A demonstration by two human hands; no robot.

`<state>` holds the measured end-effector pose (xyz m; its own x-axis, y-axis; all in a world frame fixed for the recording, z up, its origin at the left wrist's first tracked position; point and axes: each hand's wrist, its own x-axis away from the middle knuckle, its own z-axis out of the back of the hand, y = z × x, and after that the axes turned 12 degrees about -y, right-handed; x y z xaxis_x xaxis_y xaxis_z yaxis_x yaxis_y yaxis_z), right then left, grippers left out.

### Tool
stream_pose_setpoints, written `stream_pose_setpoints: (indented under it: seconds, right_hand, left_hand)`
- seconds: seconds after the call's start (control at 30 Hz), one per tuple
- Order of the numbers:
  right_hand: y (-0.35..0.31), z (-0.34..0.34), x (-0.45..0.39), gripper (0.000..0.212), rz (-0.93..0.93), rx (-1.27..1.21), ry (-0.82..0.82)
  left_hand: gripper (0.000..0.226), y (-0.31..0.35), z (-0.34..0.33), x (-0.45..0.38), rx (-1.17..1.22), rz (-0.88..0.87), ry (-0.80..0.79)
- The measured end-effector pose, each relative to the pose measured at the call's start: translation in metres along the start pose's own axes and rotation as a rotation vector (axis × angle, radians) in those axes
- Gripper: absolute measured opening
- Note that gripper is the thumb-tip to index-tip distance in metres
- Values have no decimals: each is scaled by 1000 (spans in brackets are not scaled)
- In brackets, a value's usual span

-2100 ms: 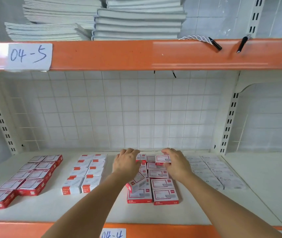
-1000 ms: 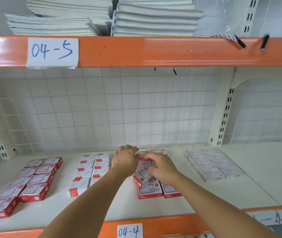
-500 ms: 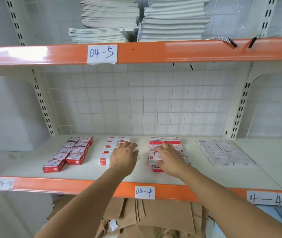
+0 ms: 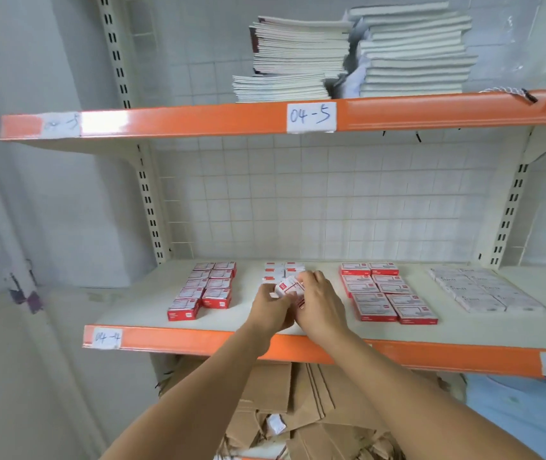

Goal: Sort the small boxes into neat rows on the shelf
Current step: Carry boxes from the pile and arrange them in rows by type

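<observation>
holding a small white box (image 4: pixel 286 287) between both hands over the shelf (image 4: pixel 138 310): my left hand (image 4: pixel 273 308) curls its fingers under it, my right hand (image 4: pixel 321 302) pinches its far edge. just beyond my fingers sits the white-and-red row (image 4: pixel 283 270). left of them lie red boxes (image 4: pixel 203 290); right, more red boxes (image 4: pixel 384 295), then white boxes (image 4: pixel 484 288).

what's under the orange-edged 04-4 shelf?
Under the orange-edged 04-4 shelf: flattened brown cardboard sheets with a small white packet on them. The forearms cover part of the pile; anything deeper is unseen.
</observation>
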<state>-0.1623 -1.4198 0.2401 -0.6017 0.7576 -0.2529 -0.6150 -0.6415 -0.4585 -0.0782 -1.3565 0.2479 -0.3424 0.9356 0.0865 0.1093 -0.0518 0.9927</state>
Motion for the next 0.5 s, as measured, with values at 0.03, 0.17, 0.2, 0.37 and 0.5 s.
stream_pose_setpoints:
  seconds: [0.03,0.17,0.2,0.37,0.5]
  right_hand:
    - [-9,-6,2,45,20,-36,-23]
    - [-33,-24,16,68,165,-6,-195]
    - [-38,-28,19,71,197,43,-213]
    - [-64,-40,21,82,283,143,-222]
    - [-76,-44,8,67,313,143,-274]
  left_hand:
    - [21,0,10,2,26,6,12]
    - [36,3,55,12,-99,36,27]
    - [39,4,67,14,-155,43,8]
    - [37,10,105,21,-436,96,-71]
    - [11,11,119,22,-427,35,-143]
